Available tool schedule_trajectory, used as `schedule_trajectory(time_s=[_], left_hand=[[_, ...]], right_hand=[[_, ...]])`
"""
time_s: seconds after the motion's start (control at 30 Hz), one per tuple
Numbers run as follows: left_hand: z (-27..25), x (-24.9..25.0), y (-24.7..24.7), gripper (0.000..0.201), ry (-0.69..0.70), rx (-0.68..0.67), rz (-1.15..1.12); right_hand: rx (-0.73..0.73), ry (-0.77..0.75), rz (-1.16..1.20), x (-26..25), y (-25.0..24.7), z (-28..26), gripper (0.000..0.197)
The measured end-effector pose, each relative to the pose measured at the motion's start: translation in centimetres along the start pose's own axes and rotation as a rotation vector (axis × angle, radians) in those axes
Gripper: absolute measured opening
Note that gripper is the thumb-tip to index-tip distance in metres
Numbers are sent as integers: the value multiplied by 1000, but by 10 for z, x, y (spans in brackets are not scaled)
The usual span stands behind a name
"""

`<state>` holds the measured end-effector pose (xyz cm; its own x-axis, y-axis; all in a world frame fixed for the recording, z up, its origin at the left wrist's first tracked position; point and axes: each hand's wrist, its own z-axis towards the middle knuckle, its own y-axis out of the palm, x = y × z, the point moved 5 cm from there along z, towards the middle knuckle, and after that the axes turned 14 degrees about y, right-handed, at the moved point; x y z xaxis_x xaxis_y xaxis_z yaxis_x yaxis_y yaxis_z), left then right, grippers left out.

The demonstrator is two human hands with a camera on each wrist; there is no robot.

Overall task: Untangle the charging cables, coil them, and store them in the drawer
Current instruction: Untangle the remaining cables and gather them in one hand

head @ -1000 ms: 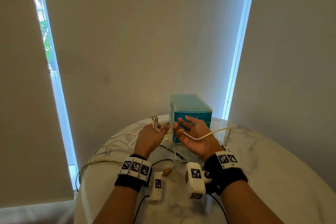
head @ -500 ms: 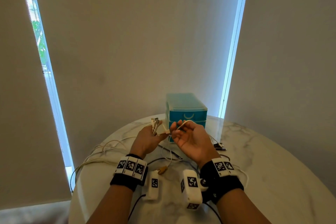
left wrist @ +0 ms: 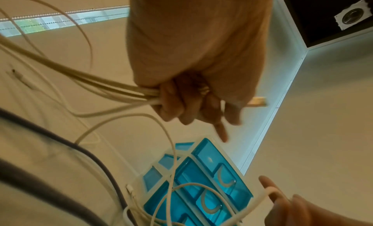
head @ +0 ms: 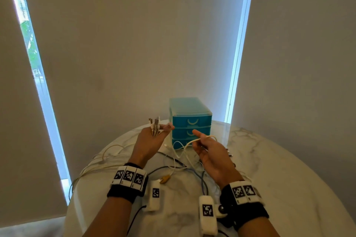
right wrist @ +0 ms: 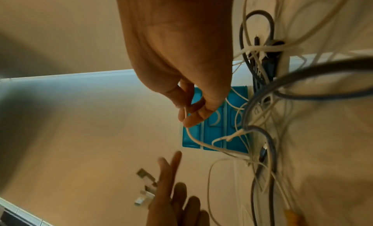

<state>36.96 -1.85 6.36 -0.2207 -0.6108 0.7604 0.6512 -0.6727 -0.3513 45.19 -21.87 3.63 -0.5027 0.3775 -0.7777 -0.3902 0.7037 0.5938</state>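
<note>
My left hand (head: 152, 138) is raised over the table and grips a bunch of white charging cables (left wrist: 113, 90), their USB plugs (head: 155, 124) sticking up above the fingers. My right hand (head: 207, 145) pinches a loop of one white cable (head: 194, 141) between thumb and finger, just right of the left hand. That cable (right wrist: 193, 138) runs down into a tangle of white and grey cables (head: 181, 165) on the table. The blue three-drawer box (head: 189, 121) stands right behind both hands, all drawers closed.
The round white marble table (head: 279, 179) ends close to the blinds behind. White cables (head: 96, 161) trail over its left edge. A dark plug cluster (head: 230, 154) lies right of my right hand. A small orange connector (head: 166, 178) lies near my wrists.
My hands have drawn apart. The right hand moved right and slightly down with the white cable, turning more palm-left; the left hand keeps its bunch raised.
</note>
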Motion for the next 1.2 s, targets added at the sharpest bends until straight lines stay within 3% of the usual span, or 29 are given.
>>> schedule_trajectory(time_s=[0.1,0.2,0.27,0.37,0.5,0.57,0.7,0.8,0.87,1.0,1.07,1.17,1.2], left_hand=[[-3,10,13,39,46,-152,-93],[-5,8,27,14,107,-327,-17],[-4,7,27,6,123,-312,9],[1,4,13,10,123,-137,-17],[2,5,-4,12,103,144,-119],[2,7,-5,10,110,217,-110],[5,-3,-22,12,65,383,-70],[4,-32,-49,23,-58,571,-75],[4,-51,-55,27,-117,585,-84],[7,-57,-42,34,-198,511,-127],[8,-43,-37,36,-139,472,-128],[8,-11,-27,13,-8,371,-119],[5,4,-23,15,7,315,-137]], right_hand=[[30,-40,-12,4,2,5,26],[92,-42,-71,10,0,6,18],[101,-14,-65,11,-2,4,20],[69,51,57,8,-5,-2,36],[-52,104,533,-5,-15,-7,55],[-72,41,493,-13,-8,-13,50],[25,-213,387,-35,-1,-27,21],[111,-293,473,-50,-23,-30,24],[135,-309,467,-57,-33,-30,22],[142,-301,109,-47,-23,-24,21],[125,-279,-139,-32,-14,-20,23],[50,-190,-433,-11,-1,-17,23],[25,-161,-527,-5,3,-17,24]])
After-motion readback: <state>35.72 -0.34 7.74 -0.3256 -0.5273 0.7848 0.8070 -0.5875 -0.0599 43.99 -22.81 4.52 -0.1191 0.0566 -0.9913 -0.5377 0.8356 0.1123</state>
